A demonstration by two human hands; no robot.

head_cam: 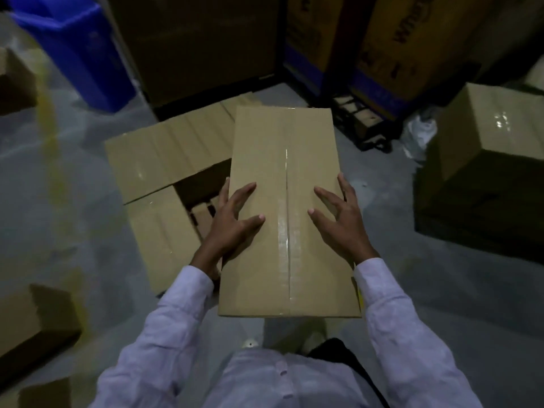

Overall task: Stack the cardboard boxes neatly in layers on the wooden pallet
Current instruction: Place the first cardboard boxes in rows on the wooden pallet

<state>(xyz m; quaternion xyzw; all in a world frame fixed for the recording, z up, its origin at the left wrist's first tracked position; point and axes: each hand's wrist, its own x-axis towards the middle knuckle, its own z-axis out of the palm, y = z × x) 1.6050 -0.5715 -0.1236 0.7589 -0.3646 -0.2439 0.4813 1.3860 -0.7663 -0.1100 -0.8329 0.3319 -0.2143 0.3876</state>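
A long cardboard box (pixel 282 184), sealed with clear tape down its middle, is held level in front of me. My left hand (pixel 232 222) grips its left side, thumb and forefinger spread on the top, the other fingers over the edge. My right hand (pixel 338 222) grips the right side in the same way. Below and to the left lies a layer of similar flat boxes (pixel 164 151). A gap between them shows brown slats that look like the wooden pallet (pixel 203 216).
A blue bin (pixel 73 45) stands at the back left, with tall cartons (pixel 200 45) and printed cartons (pixel 391 39) behind. A large box (pixel 485 148) sits on the right, more boxes (pixel 32 322) on the left. A yellow floor line (pixel 53 142) runs along the left.
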